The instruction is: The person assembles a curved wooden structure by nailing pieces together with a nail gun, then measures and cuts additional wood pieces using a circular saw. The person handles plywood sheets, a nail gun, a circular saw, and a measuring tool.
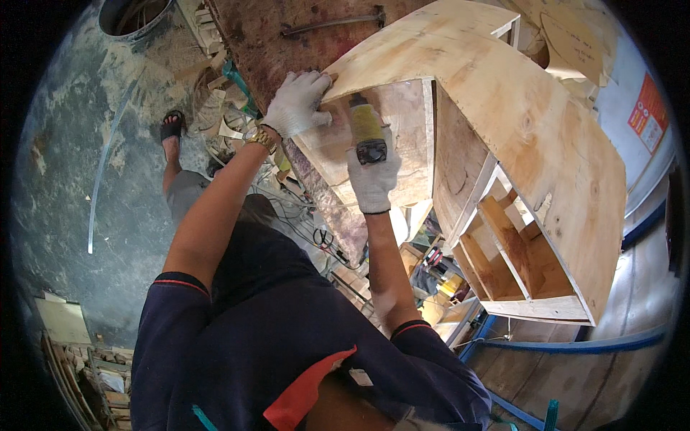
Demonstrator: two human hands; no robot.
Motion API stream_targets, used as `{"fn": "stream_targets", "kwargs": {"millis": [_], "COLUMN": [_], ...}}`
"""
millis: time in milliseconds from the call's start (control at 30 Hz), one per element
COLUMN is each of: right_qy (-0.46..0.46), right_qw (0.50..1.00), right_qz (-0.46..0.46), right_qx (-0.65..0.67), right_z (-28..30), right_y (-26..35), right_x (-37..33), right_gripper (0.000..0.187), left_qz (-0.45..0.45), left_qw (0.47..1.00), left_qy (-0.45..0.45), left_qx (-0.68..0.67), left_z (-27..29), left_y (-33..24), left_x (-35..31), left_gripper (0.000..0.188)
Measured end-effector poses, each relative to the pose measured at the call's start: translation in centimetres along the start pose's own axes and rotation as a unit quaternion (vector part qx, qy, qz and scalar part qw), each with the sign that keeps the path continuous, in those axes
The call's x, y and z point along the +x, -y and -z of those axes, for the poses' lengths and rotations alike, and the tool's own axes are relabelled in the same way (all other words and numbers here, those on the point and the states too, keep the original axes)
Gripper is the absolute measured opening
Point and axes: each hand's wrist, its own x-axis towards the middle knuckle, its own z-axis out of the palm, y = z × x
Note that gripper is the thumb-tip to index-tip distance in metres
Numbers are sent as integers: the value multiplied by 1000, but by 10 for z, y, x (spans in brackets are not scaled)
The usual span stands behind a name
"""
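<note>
A large curved plywood cabinet (503, 100) lies in front of me, its open compartments facing me. My left hand (298, 104), in a white knit glove, grips its left corner, with the fingers over the top edge and the thumb on the inner side. Inside the left compartment, my right hand (375, 176), gloved too, is closed around a handheld power tool (368, 126) with a yellow body and black ends. The tool's far tip is close under the top panel's edge; whether it touches the wood I cannot tell.
Below the cabinet's left side is a stained board (327, 194), with cables (291, 215) hanging near it. Wood scraps (208, 108) litter the dusty floor (108, 187). A round bin (133, 32) stands far left. At right are inner wooden slats (507, 244) and a blue rail (575, 345).
</note>
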Motion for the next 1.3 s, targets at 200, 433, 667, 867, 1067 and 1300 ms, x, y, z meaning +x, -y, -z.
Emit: {"fn": "stream_targets", "kwargs": {"millis": [200, 433, 667, 867, 1067, 1300], "right_qy": [6, 16, 10, 6, 38, 20], "right_qw": [995, 989, 986, 986, 991, 995], "right_qz": [53, 51, 86, 77, -23, 95], "right_qx": [-84, -140, -142, -145, -125, 0], "right_z": [0, 9, 20, 27, 39, 6], "right_y": [3, -14, -64, -100, -83, -58], "right_x": [-2, -19, -42, -61, -65, -41], "right_gripper": [64, 51, 60, 65, 45, 48], "left_qz": [19, 0, -13, 62, 164, 386], "left_qw": [1000, 1000, 993, 966, 906, 919], "left_qy": [22, -14, -72, -147, -319, -71], "left_qx": [11, 23, 88, 204, 223, -27], "left_z": [3, -4, -9, -4, -24, -22], "left_y": [-5, -2, -2, -23, -36, -44], "left_x": [0, -1, -9, -31, -97, -117], "left_gripper": [84, 69, 67, 85, 106, 81]}}
